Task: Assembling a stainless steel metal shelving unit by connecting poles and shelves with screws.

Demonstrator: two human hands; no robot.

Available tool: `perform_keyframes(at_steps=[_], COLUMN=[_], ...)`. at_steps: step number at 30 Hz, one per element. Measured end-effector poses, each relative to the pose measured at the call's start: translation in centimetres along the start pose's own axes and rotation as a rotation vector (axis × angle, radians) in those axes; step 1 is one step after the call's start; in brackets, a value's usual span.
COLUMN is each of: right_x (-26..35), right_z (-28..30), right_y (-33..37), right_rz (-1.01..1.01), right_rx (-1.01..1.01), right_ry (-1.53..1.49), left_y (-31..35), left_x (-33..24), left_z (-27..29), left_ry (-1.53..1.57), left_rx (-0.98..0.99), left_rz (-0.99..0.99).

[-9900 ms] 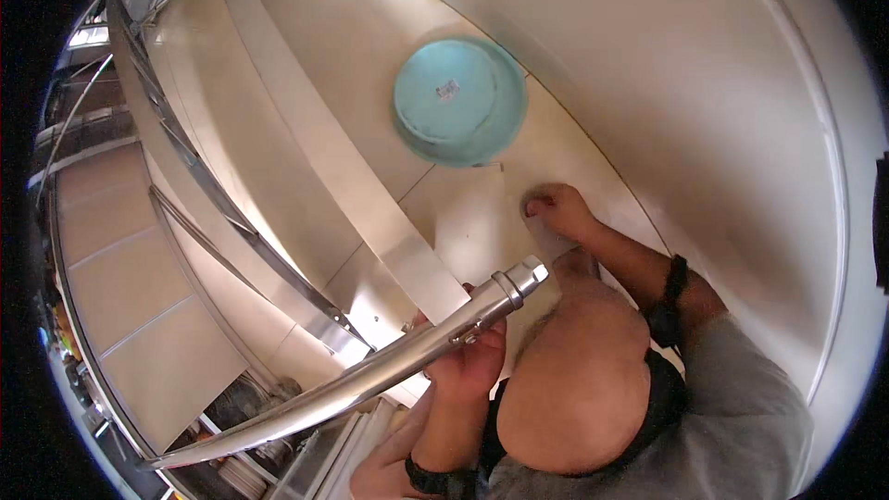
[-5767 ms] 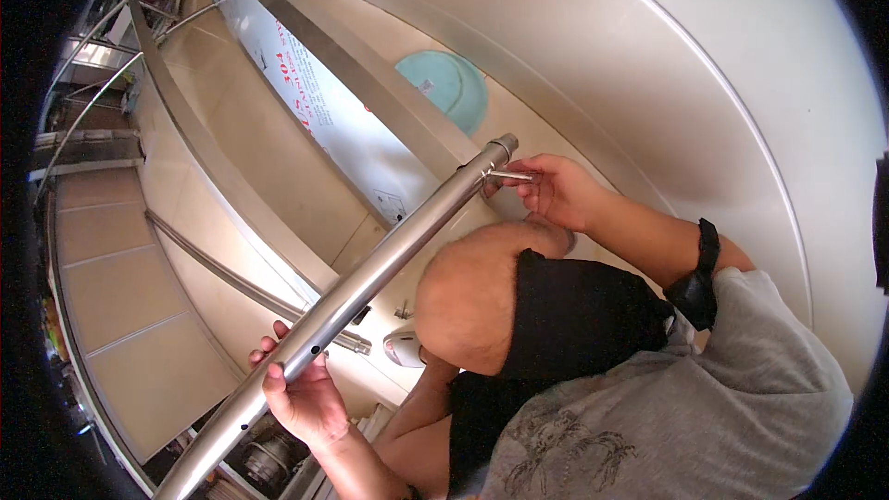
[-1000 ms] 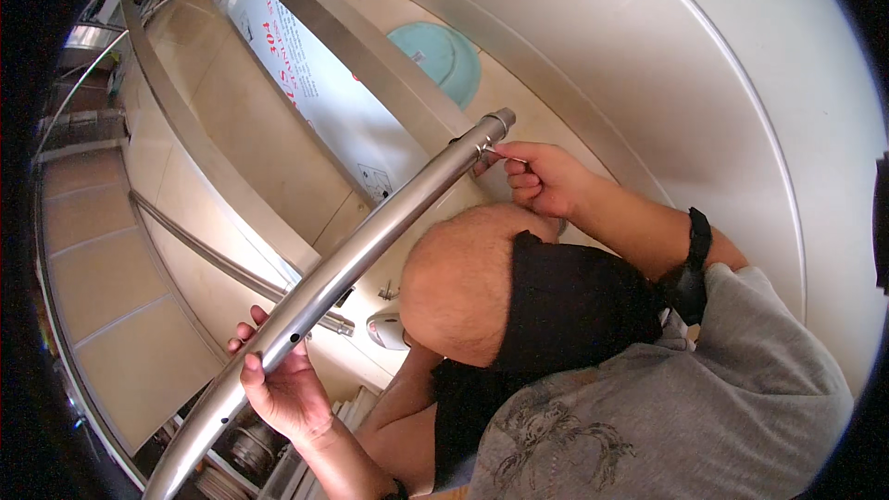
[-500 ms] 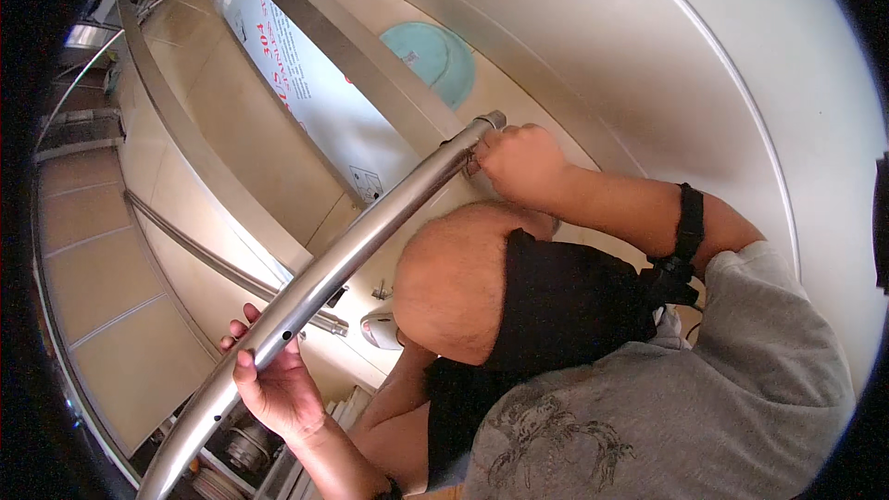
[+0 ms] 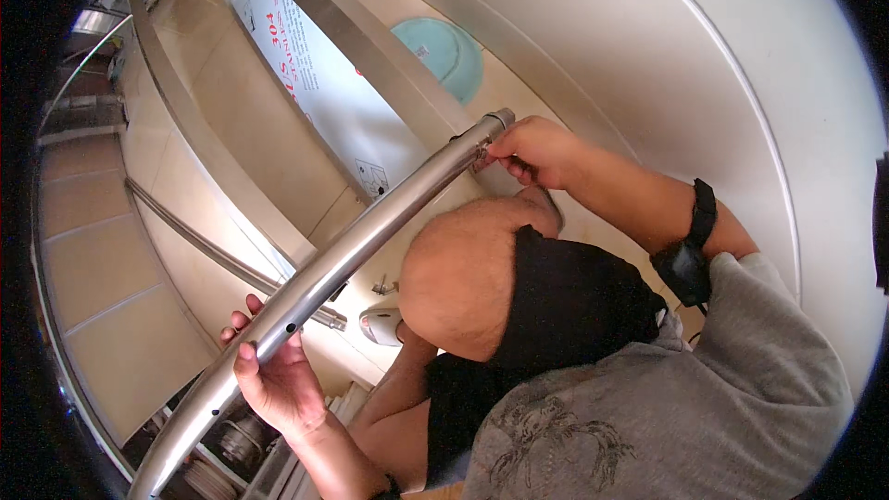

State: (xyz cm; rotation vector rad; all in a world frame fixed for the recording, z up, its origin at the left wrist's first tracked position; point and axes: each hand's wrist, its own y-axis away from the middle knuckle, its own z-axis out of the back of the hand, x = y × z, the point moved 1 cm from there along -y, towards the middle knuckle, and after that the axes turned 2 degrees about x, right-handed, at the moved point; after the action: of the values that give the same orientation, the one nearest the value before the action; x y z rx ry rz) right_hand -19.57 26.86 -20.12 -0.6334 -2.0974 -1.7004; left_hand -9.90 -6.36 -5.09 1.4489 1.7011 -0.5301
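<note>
A long, shiny steel tube (image 5: 343,253) runs diagonally from the lower left up to the middle right, across my bent knee. My left hand (image 5: 285,384) is wrapped round its lower part, thumb on the near side and fingertips showing beyond it. Small dark holes (image 5: 291,328) sit in the tube beside that hand. Close to the tube's upper end, which has a ring-like collar (image 5: 503,118), my right hand (image 5: 539,150) is closed in a pinch against the tube's underside. A small metallic bit shows at its fingertips, too small to name.
Beyond the tube lie a steel frame bar (image 5: 370,28) and a flat panel with printed film (image 5: 319,83). A round blue-green basin (image 5: 444,60) rests on the tiled floor near a pale, curving wall (image 5: 667,65). A thinner tube (image 5: 204,245) lies left; shelved items (image 5: 241,440) stand lower left.
My right hand has turned and shifted slightly right, its fingertips now pinching at the tube's underside. The left hand keeps its hold with hardly any movement.
</note>
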Motion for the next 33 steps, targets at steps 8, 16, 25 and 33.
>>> perform_keyframes(at_steps=[8,16,25,33], right_x=[-0.4,-0.1,0.2,-1.4], right_z=[-0.9,0.2,0.2,-1.6], right_y=[0.2,-0.3,-0.3,0.5], right_rz=[0.232,-0.054,-0.063,0.662], right_rx=[-0.219,-0.025,0.041,-0.408], right_ry=[0.314,-0.209,0.014,1.03], left_y=[-0.1,-0.1,-0.1,-0.1], left_x=[0.2,0.1,0.2,-0.1], left_z=[-0.6,-0.6,-0.4,-0.5], left_ry=[0.005,-0.009,0.027,0.045], left_rx=[-0.003,0.019,-0.005,0.033], left_rz=[0.014,0.02,0.008,0.013])
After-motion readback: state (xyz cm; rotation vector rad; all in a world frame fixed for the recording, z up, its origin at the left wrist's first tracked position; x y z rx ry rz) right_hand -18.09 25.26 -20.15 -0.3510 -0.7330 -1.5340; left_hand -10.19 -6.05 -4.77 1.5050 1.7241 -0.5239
